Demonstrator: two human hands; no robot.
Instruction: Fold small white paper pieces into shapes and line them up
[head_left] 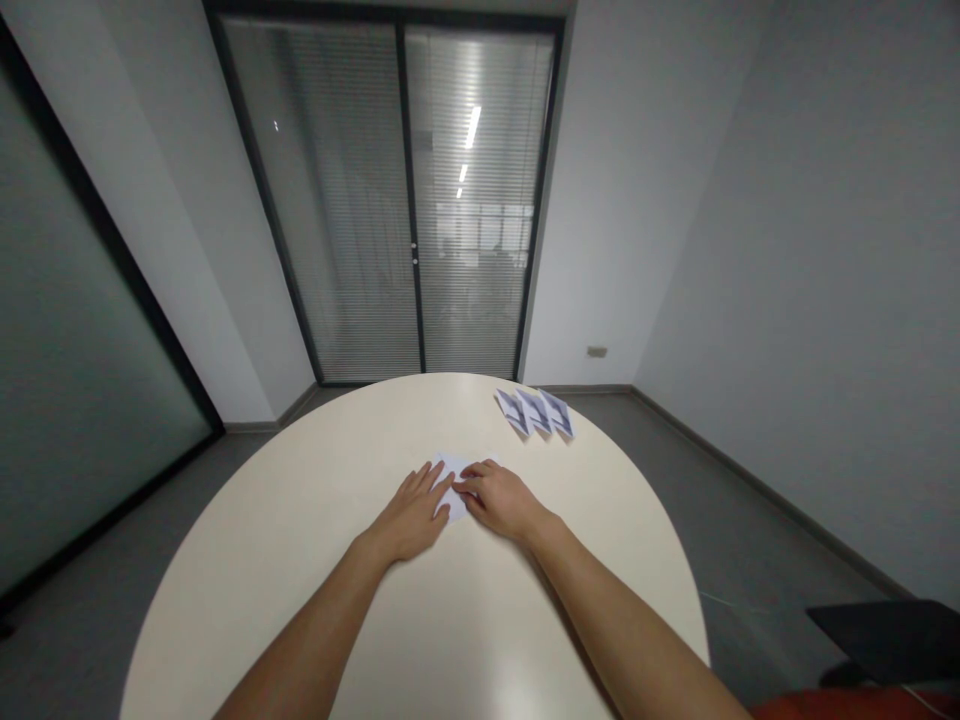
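A small white sheet of paper (455, 467) lies on the round cream table (300, 520), near its middle. My left hand (415, 513) rests flat on the paper's left part, fingers stretched out. My right hand (501, 500) sits on the paper's right part with its fingers curled and pressed down onto the paper's edge. Most of the sheet is hidden under both hands.
Three folded paper pieces with grey-blue print (535, 411) lie in a row at the table's far right edge. A dark object (885, 635) sits at the lower right, off the table. Glass doors with blinds (405, 200) stand beyond the table.
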